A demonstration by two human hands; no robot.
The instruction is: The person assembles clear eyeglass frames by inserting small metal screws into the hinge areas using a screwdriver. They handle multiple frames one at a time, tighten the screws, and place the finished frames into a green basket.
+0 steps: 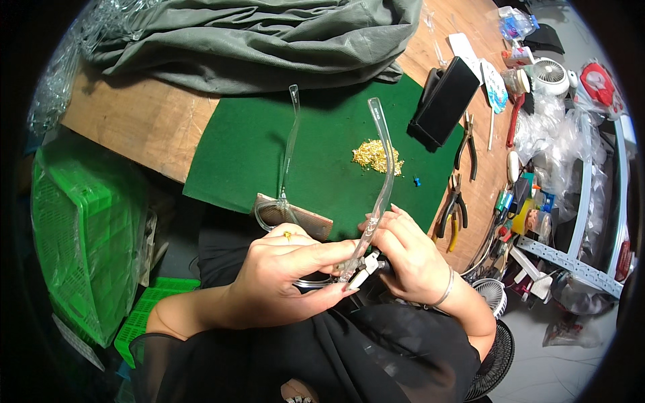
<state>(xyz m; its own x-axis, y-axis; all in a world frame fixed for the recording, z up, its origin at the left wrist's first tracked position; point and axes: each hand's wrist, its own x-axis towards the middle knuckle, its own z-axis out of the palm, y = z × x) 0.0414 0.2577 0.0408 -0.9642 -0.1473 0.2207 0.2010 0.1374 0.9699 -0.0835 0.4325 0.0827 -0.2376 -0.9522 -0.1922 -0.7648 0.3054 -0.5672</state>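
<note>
Left hand [285,272] pinches the clear eyeglass frame [295,201] at its hinge, above the green mat [322,141] edge. Right hand [410,258] grips a small tool [366,265] against that hinge; pliers [453,211] lie farther right

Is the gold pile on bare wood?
No: the gold pile lies on the green mat, not on the wooden table.

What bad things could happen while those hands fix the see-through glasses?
The right hand presses small pliers at the hinge of the clear glasses frame; a slip might crack the plastic or pinch the left hand holding it. The pile of tiny gold parts lies loose on the green mat and could scatter if bumped.
</note>
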